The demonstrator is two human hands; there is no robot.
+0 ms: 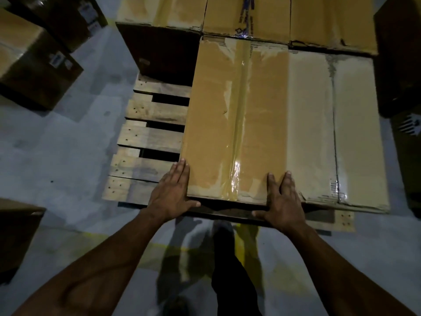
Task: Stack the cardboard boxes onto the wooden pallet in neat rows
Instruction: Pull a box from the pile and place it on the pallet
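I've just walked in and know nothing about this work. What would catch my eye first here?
First, the two hands at the near edge of a taped box on the pallet: the left hand lies flat along its left corner, the right hand on its right corner. Next, the pallet's bare slats to the left, where no box stands yet. More boxes fill the row behind.
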